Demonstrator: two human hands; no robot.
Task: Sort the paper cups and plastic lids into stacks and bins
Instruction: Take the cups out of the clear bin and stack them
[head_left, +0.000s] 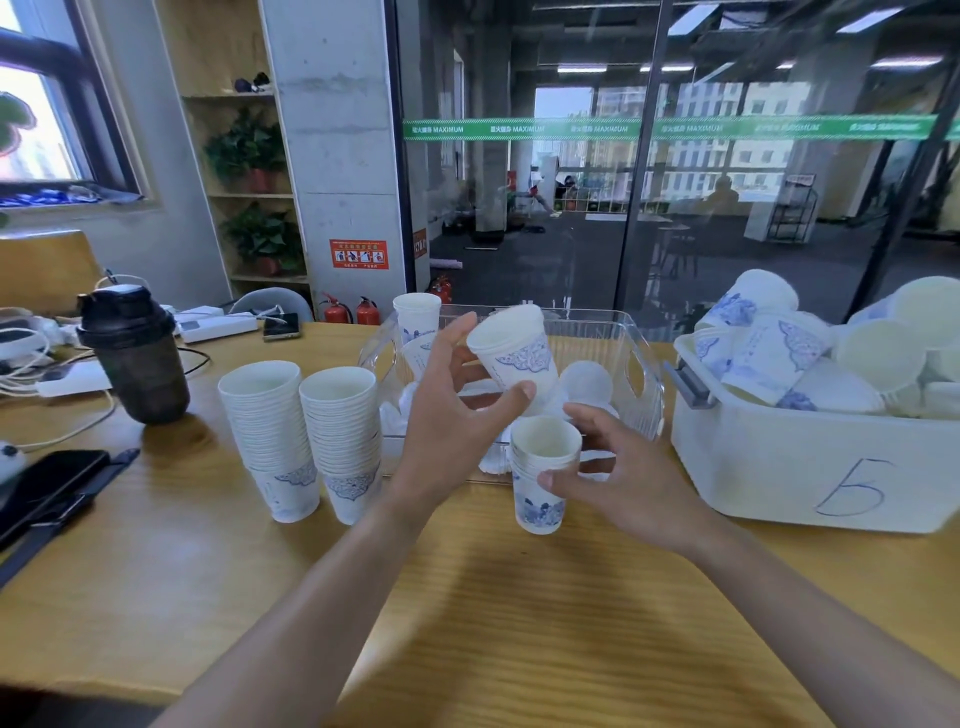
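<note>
My left hand (457, 410) holds a lidded white paper cup (514, 351) with blue print, tilted, above the clear bin (644, 364). My right hand (623, 478) grips a short stack of cups (540, 478) standing on the table in front of that bin. Two tall cup stacks (270, 436) (345, 441) stand side by side to the left. White plastic lids (587, 382) lie inside the clear bin, and another cup stack (415, 317) stands at its far left corner. The white bin marked "5" (810, 467) at the right is heaped with loose lidded cups (779, 353).
A dark shaker bottle (132, 353) stands at the left, with cables, a power strip (218, 325) and phones (47, 483) around it. The wooden table (493, 623) stretches toward me. A glass wall stands behind the bins.
</note>
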